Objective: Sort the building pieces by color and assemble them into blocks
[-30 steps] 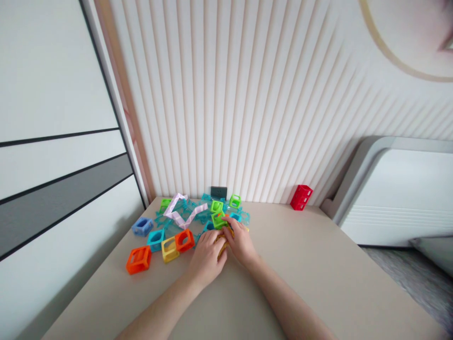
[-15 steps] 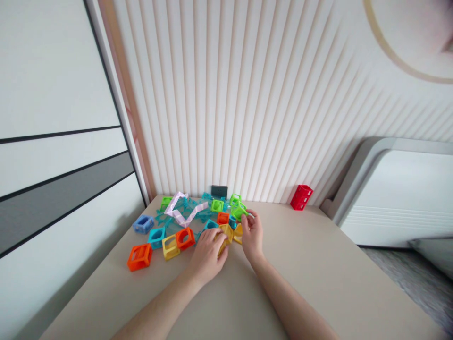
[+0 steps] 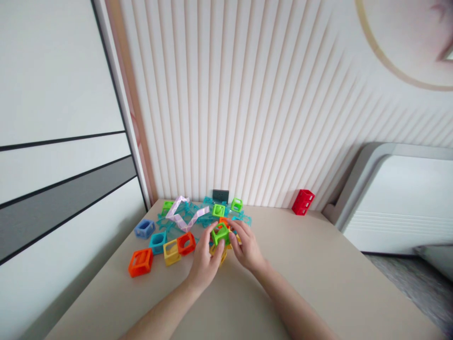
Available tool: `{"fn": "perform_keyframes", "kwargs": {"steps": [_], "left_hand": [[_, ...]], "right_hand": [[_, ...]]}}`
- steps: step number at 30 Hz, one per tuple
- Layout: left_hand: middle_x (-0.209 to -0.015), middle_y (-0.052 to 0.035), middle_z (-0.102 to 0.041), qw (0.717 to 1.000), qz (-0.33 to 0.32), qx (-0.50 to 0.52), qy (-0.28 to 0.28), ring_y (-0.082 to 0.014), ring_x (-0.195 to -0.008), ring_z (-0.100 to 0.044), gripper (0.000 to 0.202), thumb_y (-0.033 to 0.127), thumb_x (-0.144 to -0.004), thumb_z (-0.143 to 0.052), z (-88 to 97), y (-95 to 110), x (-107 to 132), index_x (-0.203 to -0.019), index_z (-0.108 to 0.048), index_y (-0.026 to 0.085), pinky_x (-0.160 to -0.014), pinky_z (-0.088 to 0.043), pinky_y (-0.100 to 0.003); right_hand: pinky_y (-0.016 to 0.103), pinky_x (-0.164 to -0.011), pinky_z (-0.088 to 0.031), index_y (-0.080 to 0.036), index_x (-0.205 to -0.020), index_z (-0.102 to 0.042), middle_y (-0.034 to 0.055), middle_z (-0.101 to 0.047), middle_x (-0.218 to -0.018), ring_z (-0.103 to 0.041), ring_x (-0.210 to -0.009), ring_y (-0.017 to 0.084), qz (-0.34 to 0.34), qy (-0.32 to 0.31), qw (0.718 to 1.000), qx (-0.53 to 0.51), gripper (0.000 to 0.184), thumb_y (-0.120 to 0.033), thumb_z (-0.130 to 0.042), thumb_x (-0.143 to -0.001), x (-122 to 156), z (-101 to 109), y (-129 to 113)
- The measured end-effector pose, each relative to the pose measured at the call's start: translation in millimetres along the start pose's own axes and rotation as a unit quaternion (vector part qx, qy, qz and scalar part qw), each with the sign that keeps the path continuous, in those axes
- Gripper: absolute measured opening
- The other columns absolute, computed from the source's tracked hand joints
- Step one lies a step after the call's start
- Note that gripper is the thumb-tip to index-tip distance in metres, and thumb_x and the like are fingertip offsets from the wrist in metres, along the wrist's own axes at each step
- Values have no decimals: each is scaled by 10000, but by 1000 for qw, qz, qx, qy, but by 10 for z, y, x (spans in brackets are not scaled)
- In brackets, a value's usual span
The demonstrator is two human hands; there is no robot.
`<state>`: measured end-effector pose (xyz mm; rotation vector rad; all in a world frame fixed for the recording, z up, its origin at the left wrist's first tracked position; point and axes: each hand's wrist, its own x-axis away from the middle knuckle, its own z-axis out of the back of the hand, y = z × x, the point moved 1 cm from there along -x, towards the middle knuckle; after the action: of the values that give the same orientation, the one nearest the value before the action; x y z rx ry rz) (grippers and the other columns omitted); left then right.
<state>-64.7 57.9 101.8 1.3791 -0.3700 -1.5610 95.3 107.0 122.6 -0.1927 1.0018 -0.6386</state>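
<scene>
Between my two hands is a green cube-frame block, tilted, above the yellow blocks. My left hand grips its left and near side with thumb and fingers. From the right, my right hand closes on the same block. The yellow blocks below are partly hidden by the hands, and an orange block shows just behind. Left of my hands stand a red-orange block and a yellow block, side by side.
A blue block, an orange block and a periwinkle block lie left. Behind are translucent teal pieces, a lilac zigzag strip, green blocks and a wall socket. Red stacked blocks stand right, by the wall.
My right hand has brought the green block leftward and nearer, away from the other green block at the back. My left hand has left the yellow block and now holds the green one too.
</scene>
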Motion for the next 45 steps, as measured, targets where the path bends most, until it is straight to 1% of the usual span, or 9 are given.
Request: {"fn": "perform_keyframes", "kwargs": {"steps": [6, 10, 13, 18, 27, 34, 37, 41, 45], "left_hand": [[-1306, -136, -624, 999, 45, -3, -8, -267, -1208, -615, 413, 376, -969, -532, 16, 17, 16, -1349, -472, 225, -976, -527, -434], [-1302, -117, -632, 999, 23, -7, -23, -249, -1200, -620, 381, 350, -965, -533, 6, 71, 31, -1324, -491, 232, -1007, -515, -424], [-1249, -111, -656, 999, 8, -13, -30, -247, -1168, -635, 372, 332, -956, -544, 1, 107, 43, -1311, -506, 230, -996, -522, -419], [-1218, -110, -664, 999, 0, -10, -41, -246, -1138, -647, 375, 315, -953, -548, 4, 124, 59, -1314, -502, 228, -975, -535, -415], [-1259, -102, -642, 999, -2, 4, -43, -244, -1173, -625, 377, 316, -960, -548, -11, 96, 62, -1325, -483, 246, -996, -515, -413], [-1261, -103, -645, 999, -6, 7, -54, -246, -1174, -626, 377, 321, -959, -551, -13, 77, 67, -1323, -495, 240, -993, -513, -412], [-1256, -109, -650, 998, 8, 15, -52, -252, -1157, -638, 376, 341, -956, -559, -12, 79, 64, -1314, -508, 239, -969, -528, -416], [-1255, -112, -657, 994, 68, 75, -48, -244, -1094, -675, 401, 390, -947, -573, -20, 64, 48, -1310, -512, 232, -918, -559, -399], [-1225, -113, -675, 978, 134, 157, -40, -229, -1024, -702, 441, 449, -945, -569, -33, 42, 32, -1318, -505, 222, -876, -578, -373]], "right_hand": [[455, -1111, -410, -224, -1267, -662, 122, -642, -1297, -572, -1251, 279, -200, -18, 977, 72, 367, -359, -469, -986, -570, 99, 725], [529, -1054, -441, -146, -1318, -623, 189, -671, -1254, -610, -1200, 356, -262, -26, 962, 65, 525, -347, -680, -836, -761, -42, 1132], [478, -988, -494, -183, -1213, -679, 141, -726, -1143, -664, -1102, 321, -293, -19, 955, 42, 491, -377, -749, -767, -761, -185, 1262], [439, -916, -517, -228, -1104, -701, 64, -747, -1016, -691, -959, 265, -304, 33, 952, -12, 419, -339, -774, -706, -676, -275, 1255], [380, -744, -577, -142, -1372, -532, 90, -734, -1000, -696, -805, 226, -311, 123, 926, -173, 722, -559, -658, -796, -538, -126, 1104], [441, -918, -587, -268, -1336, -562, 44, -671, -1191, -678, -1017, 222, -349, 200, 830, -386, 728, -496, -805, -689, -395, -44, 1002], [466, -919, -601, -291, -1324, -571, 16, -665, -1139, -678, -1007, 215, -350, 218, 815, -408, 717, -477, -815, -676, -372, -18, 995], [473, -941, -584, -255, -1348, -553, 15, -690, -1047, -691, -958, 209, -335, 219, 826, -397, 722, -463, -803, -704, -342, 31, 1023], [465, -861, -591, -192, -1312, -598, 89, -712, -1090, -690, -966, 256, -317, 161, 901, -250, 678, -474, -777, -723, -325, 92, 1085]]}}
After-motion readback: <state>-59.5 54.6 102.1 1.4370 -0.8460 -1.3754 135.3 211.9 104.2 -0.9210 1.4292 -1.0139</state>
